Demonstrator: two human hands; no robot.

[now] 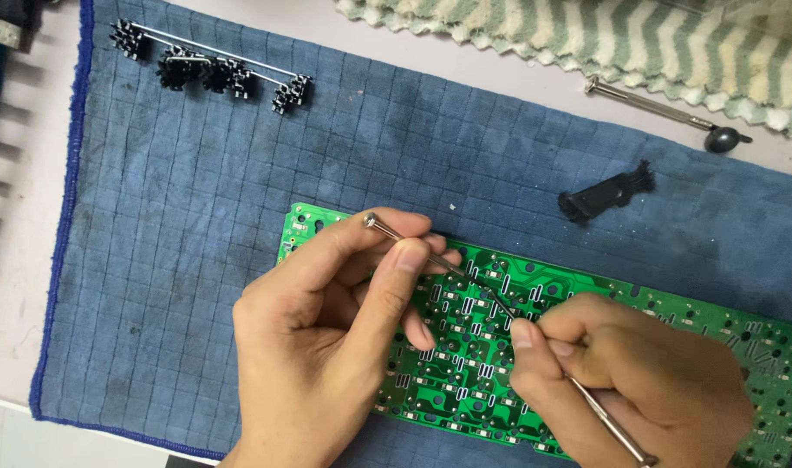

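A green circuit board point(465, 381) lies on a dark blue cloth point(196, 217), running from the middle to the lower right. My left hand point(326, 338) holds a thin metal screwdriver point(413, 247) by its shaft between thumb and fingers, tip slanting down onto the board's middle. My right hand point(647, 381) grips a second slim metal tool point(608, 420) like a pen, its tip near the same spot on the board, close to the left hand's tool.
Black plastic parts on a metal wire bar point(209, 65) lie at the cloth's top left. A small black piece point(606, 195) sits right of centre. Another screwdriver point(664, 111) rests on the table beside a striped green-and-white towel point(604, 39).
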